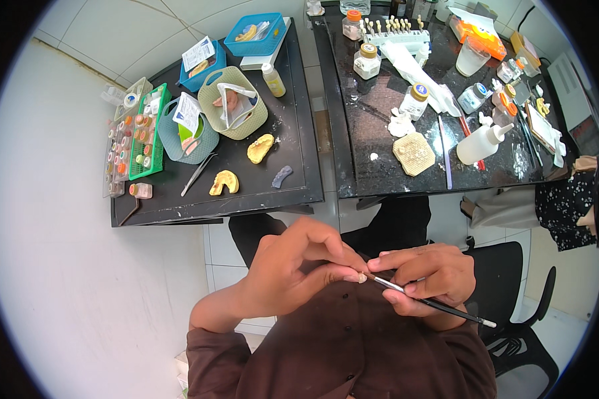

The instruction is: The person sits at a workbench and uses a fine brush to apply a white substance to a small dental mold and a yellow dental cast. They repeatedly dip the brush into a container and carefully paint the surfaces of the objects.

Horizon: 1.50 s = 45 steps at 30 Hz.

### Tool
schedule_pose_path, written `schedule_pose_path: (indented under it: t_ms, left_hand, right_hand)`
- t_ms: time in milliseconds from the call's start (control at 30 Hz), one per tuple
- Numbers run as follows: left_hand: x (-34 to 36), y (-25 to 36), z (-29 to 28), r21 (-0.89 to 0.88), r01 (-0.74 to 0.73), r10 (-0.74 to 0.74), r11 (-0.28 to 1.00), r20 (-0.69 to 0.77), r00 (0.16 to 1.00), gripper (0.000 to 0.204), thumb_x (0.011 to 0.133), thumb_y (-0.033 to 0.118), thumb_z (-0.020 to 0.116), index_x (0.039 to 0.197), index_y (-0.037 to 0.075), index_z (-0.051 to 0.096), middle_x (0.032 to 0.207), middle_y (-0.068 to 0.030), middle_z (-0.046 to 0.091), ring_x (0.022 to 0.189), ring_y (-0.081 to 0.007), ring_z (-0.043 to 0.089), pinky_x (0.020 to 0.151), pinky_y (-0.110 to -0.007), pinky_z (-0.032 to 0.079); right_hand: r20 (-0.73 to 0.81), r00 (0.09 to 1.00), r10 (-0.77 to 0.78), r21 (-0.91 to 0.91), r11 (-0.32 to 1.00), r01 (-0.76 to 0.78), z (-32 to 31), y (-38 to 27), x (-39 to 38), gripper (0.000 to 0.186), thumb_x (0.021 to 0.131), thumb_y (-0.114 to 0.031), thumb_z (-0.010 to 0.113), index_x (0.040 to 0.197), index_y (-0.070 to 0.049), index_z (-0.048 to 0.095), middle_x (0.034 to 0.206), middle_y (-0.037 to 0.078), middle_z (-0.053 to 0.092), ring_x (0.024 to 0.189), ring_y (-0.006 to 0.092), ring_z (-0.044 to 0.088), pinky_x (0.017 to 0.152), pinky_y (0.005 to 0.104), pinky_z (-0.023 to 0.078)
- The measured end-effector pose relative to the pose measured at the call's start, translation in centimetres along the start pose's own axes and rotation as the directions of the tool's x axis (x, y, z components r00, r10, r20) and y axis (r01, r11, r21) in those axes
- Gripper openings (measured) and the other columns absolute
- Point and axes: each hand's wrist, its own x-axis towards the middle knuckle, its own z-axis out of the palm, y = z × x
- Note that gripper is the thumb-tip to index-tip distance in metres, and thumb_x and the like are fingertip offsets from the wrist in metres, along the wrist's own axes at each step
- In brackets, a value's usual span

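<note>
In front of my chest, my left hand (299, 266) pinches a small cream dental crown (362, 278) between thumb and fingertips. My right hand (432, 276) is closed round a thin brush (439, 305) with a black handle and silver collar. The brush's tip lies at the crown; whether it touches cannot be made out. Beyond my hands, on the left table, are a yellow horseshoe-shaped dental cast (224, 183), a second yellow cast (260, 148) and a grey-blue piece (281, 176). Metal tweezers (198, 174) lie beside them.
Baskets (233, 103) and a green tray of jars (150, 133) stand on the left table (299, 146). On the right table are a honeycomb block (414, 154), a white squeeze bottle (480, 144), several jars and a shade guide (396, 36). Another person (566, 199) stands behind a black chair (512, 292).
</note>
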Motion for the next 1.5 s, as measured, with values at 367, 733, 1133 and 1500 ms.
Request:
schedule_pose_path:
  t_ms: [367,733,1133,1500]
  left_hand:
    - [0.0,-0.6,-0.2,-0.195,0.171,-0.159,0.966,0.071,0.985,0.033,0.091,0.002,0.07,0.101,0.005,0.039,0.091,-0.014,0.076,0.087,-0.0155,0.072,0.081,-0.027,0.053]
    - [-0.3,-1.1,0.4,-0.563,0.262,-0.26,0.784,0.086,0.962,0.033,0.092,-0.005,0.065,0.105,0.005,0.037,0.097,-0.0232,0.072,0.096,-0.0215,0.07,0.085,-0.033,0.055]
    - [-0.1,-0.7,0.0,-0.553,0.364,-0.361,0.75,0.121,0.925,0.033,0.092,-0.004,0.066,0.104,0.004,0.037,0.097,-0.0231,0.072,0.096,-0.0203,0.07,0.086,-0.032,0.055]
    - [0.0,-1.2,0.0,-0.584,0.397,-0.404,0.708,0.125,0.906,0.034,0.091,-0.003,0.068,0.104,0.004,0.038,0.099,-0.0226,0.072,0.095,-0.0199,0.07,0.088,-0.032,0.055]
  right_hand:
    - [-0.001,1.0,0.006,-0.013,1.0,-0.006,0.1,-0.3,0.0,0.033,0.073,0.002,0.083,0.079,-0.006,0.051,0.078,0.008,0.064,0.09,0.036,0.074,0.076,0.0424,0.065]
    - [0.016,1.0,0.01,-0.063,0.998,-0.009,0.1,-0.9,0.2,0.036,0.073,0.002,0.084,0.084,-0.007,0.05,0.079,0.008,0.064,0.093,0.0361,0.073,0.078,0.0427,0.064]
    - [0.006,0.999,0.05,-0.071,0.996,-0.049,0.3,-0.9,0.3,0.034,0.074,0.002,0.083,0.08,-0.007,0.051,0.075,0.007,0.063,0.092,0.035,0.074,0.078,0.0427,0.065]
    - [-0.004,0.999,0.033,-0.115,0.993,-0.033,0.4,-0.6,0.2,0.034,0.072,0.002,0.084,0.077,-0.007,0.051,0.075,0.007,0.064,0.092,0.0346,0.074,0.075,0.0407,0.064]
